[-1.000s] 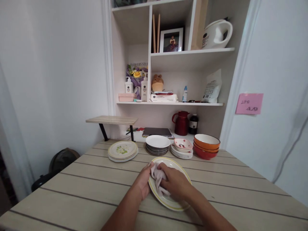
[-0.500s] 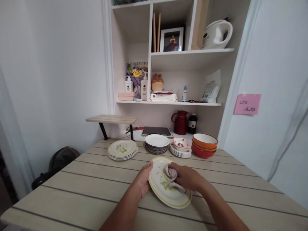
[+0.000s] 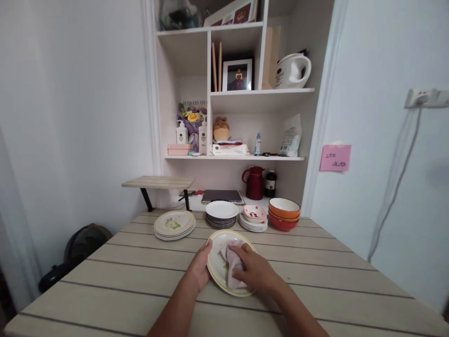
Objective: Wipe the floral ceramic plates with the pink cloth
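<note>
A cream plate [image 3: 214, 267] with a yellow rim and a green pattern is tilted towards me above the table, near its middle. My left hand [image 3: 200, 267] grips its left edge, thumb on the rim and fingers behind. Against the plate's face, my right hand [image 3: 254, 267] presses a crumpled pale cloth [image 3: 231, 262], which covers much of the pattern. Behind stands a stack of similar cream plates [image 3: 174, 223] at the left. A stack of white and dark plates [image 3: 221, 210] sits straight behind the held plate.
Small dishes [image 3: 254, 218] and orange and red bowls [image 3: 284, 214] are stacked at the back right of the slatted table [image 3: 105, 285]. A low wooden riser [image 3: 157, 182] stands back left. Shelves [image 3: 238, 158] rise behind, with a red jug [image 3: 254, 183] below them.
The cloth and right hand have shifted across the plate, and the cloth now lies more spread out. The plate stays in the left hand. My view has tilted up and turned right.
</note>
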A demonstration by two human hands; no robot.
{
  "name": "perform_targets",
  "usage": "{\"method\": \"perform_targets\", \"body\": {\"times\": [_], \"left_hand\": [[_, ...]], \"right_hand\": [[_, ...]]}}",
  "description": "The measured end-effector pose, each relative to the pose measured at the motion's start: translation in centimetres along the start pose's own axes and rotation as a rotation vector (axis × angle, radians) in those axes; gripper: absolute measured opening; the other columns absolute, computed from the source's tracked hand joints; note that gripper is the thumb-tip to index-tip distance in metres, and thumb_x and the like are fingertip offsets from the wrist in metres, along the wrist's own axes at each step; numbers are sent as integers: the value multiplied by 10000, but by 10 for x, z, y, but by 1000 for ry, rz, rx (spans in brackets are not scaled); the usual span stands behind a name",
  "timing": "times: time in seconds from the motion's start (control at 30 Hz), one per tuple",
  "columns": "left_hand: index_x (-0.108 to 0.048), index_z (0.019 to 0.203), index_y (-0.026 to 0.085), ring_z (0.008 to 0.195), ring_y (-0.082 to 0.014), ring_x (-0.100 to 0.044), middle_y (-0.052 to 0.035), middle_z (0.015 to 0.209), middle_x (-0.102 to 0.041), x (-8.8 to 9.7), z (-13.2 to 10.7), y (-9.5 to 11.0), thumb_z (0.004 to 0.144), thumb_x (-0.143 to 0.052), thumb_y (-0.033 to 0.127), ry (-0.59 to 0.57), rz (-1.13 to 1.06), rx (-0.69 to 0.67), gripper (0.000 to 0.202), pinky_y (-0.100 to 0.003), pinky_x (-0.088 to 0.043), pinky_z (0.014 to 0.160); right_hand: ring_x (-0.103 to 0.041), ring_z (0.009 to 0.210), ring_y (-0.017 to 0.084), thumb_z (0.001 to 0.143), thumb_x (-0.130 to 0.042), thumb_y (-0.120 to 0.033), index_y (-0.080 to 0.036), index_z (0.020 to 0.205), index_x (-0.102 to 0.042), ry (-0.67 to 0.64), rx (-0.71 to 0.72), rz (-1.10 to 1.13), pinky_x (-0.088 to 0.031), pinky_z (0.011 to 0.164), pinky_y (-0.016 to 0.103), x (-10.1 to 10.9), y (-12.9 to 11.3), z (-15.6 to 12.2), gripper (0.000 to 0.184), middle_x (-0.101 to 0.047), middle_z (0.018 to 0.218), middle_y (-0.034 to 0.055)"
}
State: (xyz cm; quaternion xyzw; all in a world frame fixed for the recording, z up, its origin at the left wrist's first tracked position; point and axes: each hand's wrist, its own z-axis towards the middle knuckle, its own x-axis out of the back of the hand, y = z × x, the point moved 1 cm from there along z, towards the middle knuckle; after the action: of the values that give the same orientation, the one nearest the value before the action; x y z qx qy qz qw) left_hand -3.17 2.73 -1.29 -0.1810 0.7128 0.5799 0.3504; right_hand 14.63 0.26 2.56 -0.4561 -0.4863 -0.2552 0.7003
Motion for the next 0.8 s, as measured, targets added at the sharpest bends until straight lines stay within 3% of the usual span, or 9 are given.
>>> {"method": "perform_targets", "body": {"times": [0.1,0.23,0.37,0.47,0.63,0.8], "left_hand": [[-584,1224,111,937,-276,-693,-155,1040,-734,-2,1,0,835,-606,377,-5,0,4,471,-395,-516,864],[-582,1232,131,920,-268,-699,-142,1023,-740,-3,1,0,832,-608,394,-3,4,4,479,-399,-516,870],[-543,1286,149,988,-274,-682,-148,1100,-719,-3,-2,1,828,-621,339,-8,17,-2,502,-415,-479,940],[-520,1311,142,1041,-278,-663,-155,1140,-703,-3,-4,1,828,-620,329,2,20,-18,527,-408,-455,977],[-505,1326,142,1050,-296,-659,-166,1146,-699,-3,-5,0,827,-618,351,9,6,-7,553,-435,-452,975],[-542,1283,115,1004,-303,-677,-169,1096,-718,-5,-5,0,822,-620,376,6,-8,6,536,-434,-478,940]], "right_hand": [[-547,1096,225,777,-558,-281,-313,1363,-464,74,94,11,-386,907,302,-10,-18,4,594,-514,1232,73],[-530,1098,226,789,-521,-198,-363,1358,-454,184,38,-48,-383,870,296,-13,-28,20,596,-496,1242,64],[-502,1112,243,800,-479,-142,-276,1361,-449,223,-111,-56,-362,853,308,-1,-6,26,578,-479,1266,108],[-547,996,215,745,-503,-102,-239,1253,-519,172,-156,-49,-356,770,281,9,15,14,526,-549,1167,90],[-575,829,189,584,-606,-113,-237,954,-591,9,-35,-11,-341,677,248,11,14,-16,390,-647,952,12],[-560,978,207,618,-532,-99,-276,1122,-562,78,153,38,-362,820,273,-10,-22,-16,535,-586,1113,34]]}}
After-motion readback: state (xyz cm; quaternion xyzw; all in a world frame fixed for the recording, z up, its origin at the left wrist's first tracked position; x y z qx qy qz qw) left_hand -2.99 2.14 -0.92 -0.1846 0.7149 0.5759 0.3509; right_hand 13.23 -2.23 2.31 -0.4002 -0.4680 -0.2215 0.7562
